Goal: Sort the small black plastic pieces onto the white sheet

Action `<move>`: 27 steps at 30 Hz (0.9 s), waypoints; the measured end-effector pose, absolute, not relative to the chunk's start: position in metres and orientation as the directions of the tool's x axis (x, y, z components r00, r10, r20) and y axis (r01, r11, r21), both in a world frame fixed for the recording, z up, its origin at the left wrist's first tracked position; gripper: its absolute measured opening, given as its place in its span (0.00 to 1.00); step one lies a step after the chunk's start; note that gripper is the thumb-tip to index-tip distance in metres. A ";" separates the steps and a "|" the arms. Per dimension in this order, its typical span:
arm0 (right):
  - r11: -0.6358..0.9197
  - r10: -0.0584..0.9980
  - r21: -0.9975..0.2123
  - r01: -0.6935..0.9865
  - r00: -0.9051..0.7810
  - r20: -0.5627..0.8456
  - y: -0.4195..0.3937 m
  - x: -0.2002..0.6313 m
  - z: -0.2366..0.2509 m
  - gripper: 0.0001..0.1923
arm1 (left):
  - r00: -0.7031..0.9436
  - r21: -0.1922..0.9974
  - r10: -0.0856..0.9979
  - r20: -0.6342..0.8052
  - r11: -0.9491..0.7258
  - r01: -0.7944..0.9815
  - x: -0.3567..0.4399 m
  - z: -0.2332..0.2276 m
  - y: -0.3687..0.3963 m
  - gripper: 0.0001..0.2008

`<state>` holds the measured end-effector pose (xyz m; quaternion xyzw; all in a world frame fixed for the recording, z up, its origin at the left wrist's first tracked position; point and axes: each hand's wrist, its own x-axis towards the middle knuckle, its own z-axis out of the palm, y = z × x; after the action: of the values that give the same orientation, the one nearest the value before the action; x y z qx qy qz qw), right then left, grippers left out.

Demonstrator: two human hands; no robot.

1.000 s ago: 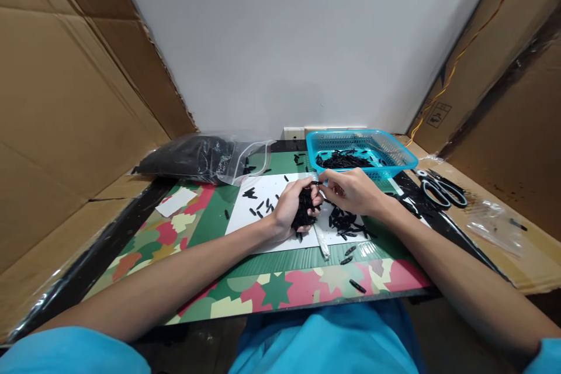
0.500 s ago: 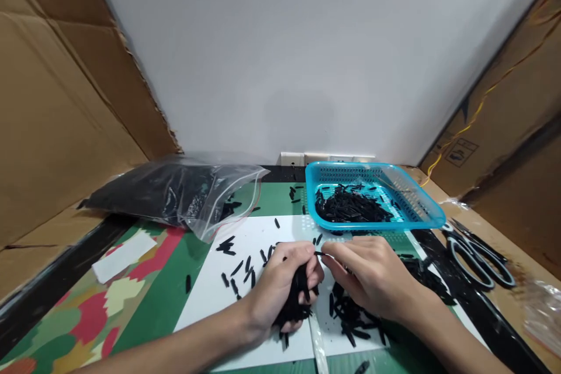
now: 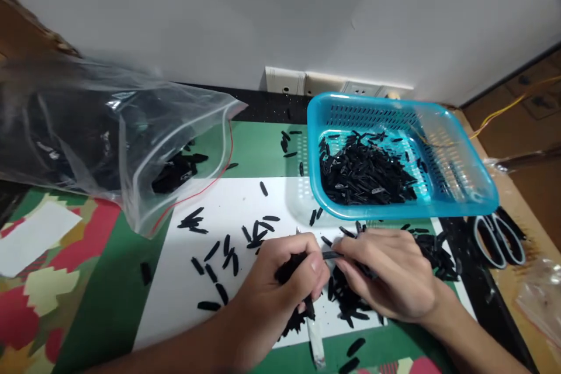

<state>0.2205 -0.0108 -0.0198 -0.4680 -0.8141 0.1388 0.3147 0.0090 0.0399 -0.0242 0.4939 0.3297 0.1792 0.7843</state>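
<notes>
My left hand (image 3: pixel 280 286) is closed around a bunch of small black pieces (image 3: pixel 293 266), low in the middle of the view. My right hand (image 3: pixel 390 274) meets it from the right and pinches one thin black piece (image 3: pixel 331 255) between thumb and forefinger. Both hands rest over a white sheet (image 3: pixel 210 280) strewn with several loose black pieces (image 3: pixel 228 245). A small heap of the same pieces (image 3: pixel 346 301) lies under my right hand. A thin white strip (image 3: pixel 315 345) sticks out below my left hand.
A blue plastic basket (image 3: pixel 468 187) holding several black pieces (image 3: pixel 363 172) stands at the back right. A clear zip bag (image 3: pixel 109 128) of black pieces lies at the back left. Scissors (image 3: pixel 499 236) lie at the right edge. A wall socket strip (image 3: pixel 333 85) runs along the wall.
The view has come closer and tilted down onto the table. My hands stay together over the white sheet, the left still clutching the bunch, the right still pinching one piece.
</notes>
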 end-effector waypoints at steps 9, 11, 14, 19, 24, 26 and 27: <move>0.399 0.917 -0.762 0.511 -0.208 0.341 -0.008 0.214 -0.015 0.04 | 0.705 0.912 0.620 -0.343 0.398 0.093 0.009 -0.027 0.040 0.23; 0.379 0.925 -0.782 0.496 -0.176 0.337 -0.008 0.213 -0.018 0.05 | 0.692 0.922 0.641 -0.332 0.376 0.094 0.011 -0.028 0.040 0.23; 0.337 0.942 -0.807 0.485 -0.181 0.284 -0.010 0.214 -0.018 0.05 | 0.704 0.933 0.639 -0.310 0.347 0.096 0.012 -0.023 0.041 0.23; 0.281 0.954 -0.834 0.474 -0.234 0.188 -0.012 0.213 -0.015 0.05 | 0.725 0.958 0.643 -0.249 0.272 0.088 0.008 -0.012 0.042 0.22; 0.289 0.944 -0.849 0.442 -0.281 0.175 -0.014 0.210 -0.021 0.03 | 0.670 0.961 0.693 -0.266 0.242 0.131 0.003 -0.011 0.033 0.23; 0.285 0.943 -0.839 0.464 -0.294 0.158 -0.016 0.210 -0.023 0.04 | 0.664 0.961 0.700 -0.263 0.251 0.117 0.003 -0.010 0.031 0.24; 0.290 0.939 -0.839 0.461 -0.306 0.156 -0.017 0.210 -0.024 0.05 | 0.683 0.960 0.684 -0.257 0.264 0.096 0.003 -0.009 0.030 0.25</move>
<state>0.2099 -0.0173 -0.0243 -0.4809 -0.7275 0.3521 0.3398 0.0028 0.0297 -0.0094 0.5708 0.3417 0.2049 0.7179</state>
